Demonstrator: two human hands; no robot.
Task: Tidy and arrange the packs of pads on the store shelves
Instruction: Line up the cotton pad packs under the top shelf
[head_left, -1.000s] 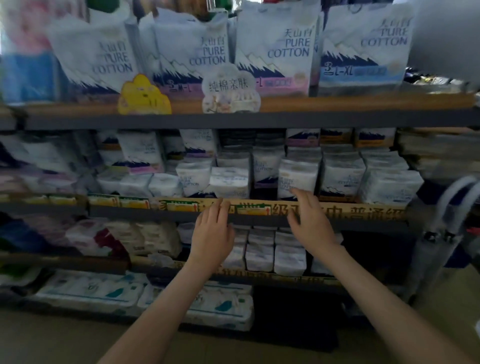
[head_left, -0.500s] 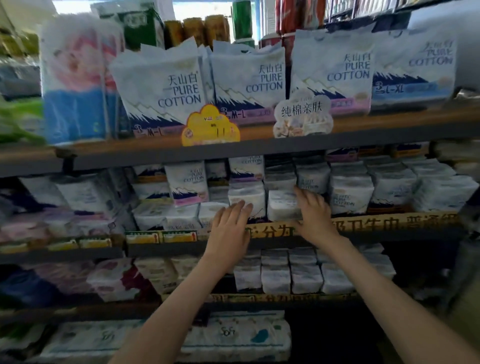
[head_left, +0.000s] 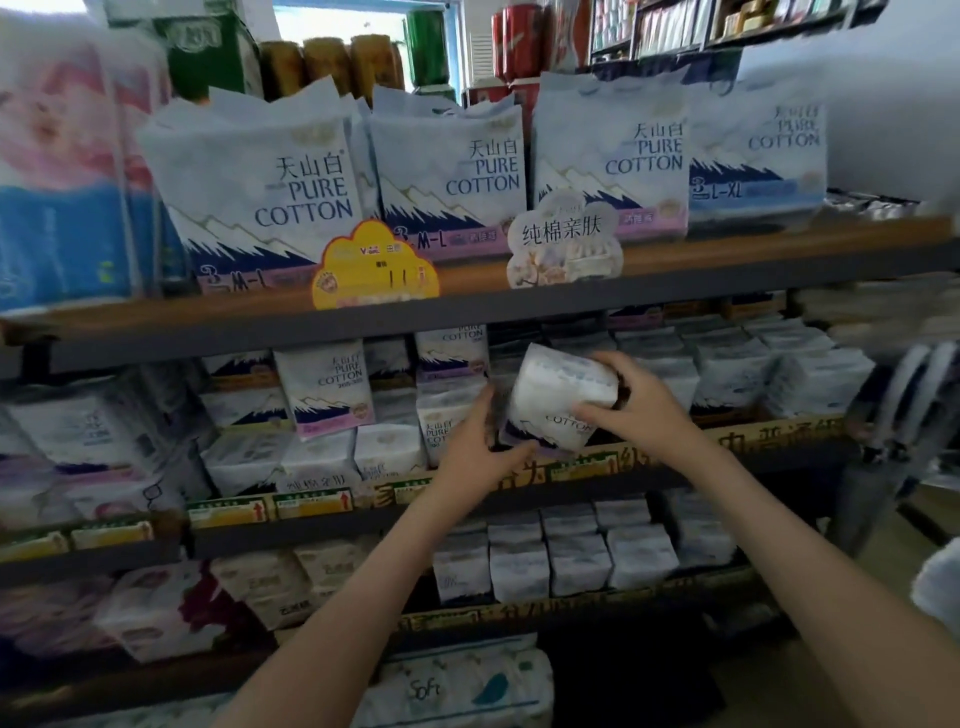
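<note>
While both hands grasp 1 pack of pads (head_left: 558, 400) just above the middle shelf rail (head_left: 779, 439), left hand (head_left: 478, 447) cups its lower-left corner, right hand (head_left: 641, 410) clamps its right side; long axis tilted, top leaning right, row of packs (head_left: 727, 366) directly behind.

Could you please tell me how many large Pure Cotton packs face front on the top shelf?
4, in a row: leftmost pack, second pack, third pack, L-XL pack at right. More may stand hidden behind them.
</note>
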